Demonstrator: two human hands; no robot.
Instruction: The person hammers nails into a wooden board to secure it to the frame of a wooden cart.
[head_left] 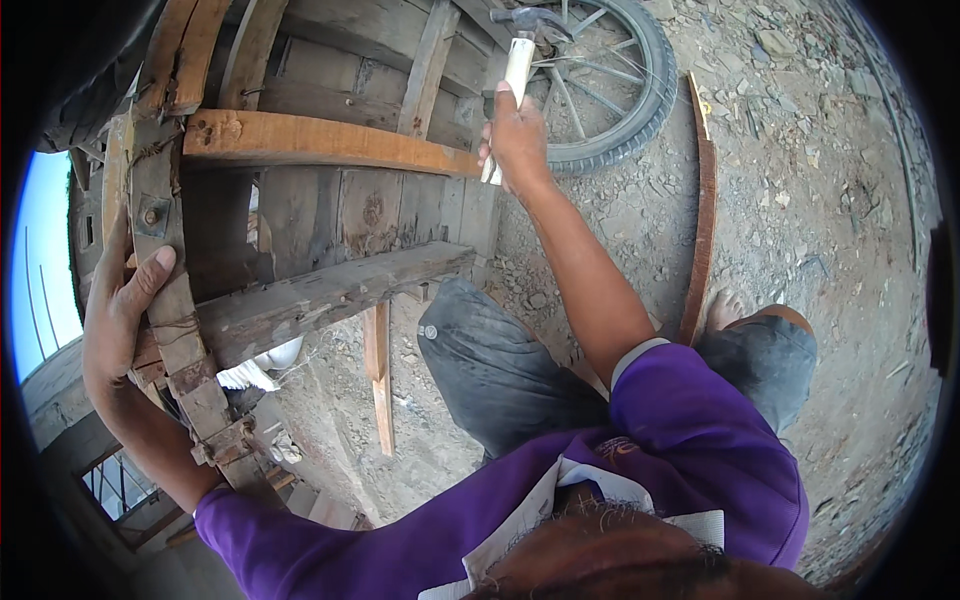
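My right hand [517, 142] is closed round the pale handle of a hammer [519, 66], whose metal head points away from me. The hammer is held up in front of the spoked wheel. My left hand [125, 295] wraps round a weathered wooden beam [186, 335] at the left, its thumb on the front face and the other fingers mostly hidden behind. A rusty bolt with a square plate [152, 217] sits in that beam, just above the thumb. From the beam's upper part, a lighter orange-brown timber [330, 138] runs across to near my right hand.
Grey planks [370, 215] form a wooden frame with a lower crossbar [330, 300]. A wheel with a black tyre [650, 110] stands beyond my right hand. A long narrow board [702, 220] lies on stony ground near my foot. Below the crossbar is a wooden strip [378, 375].
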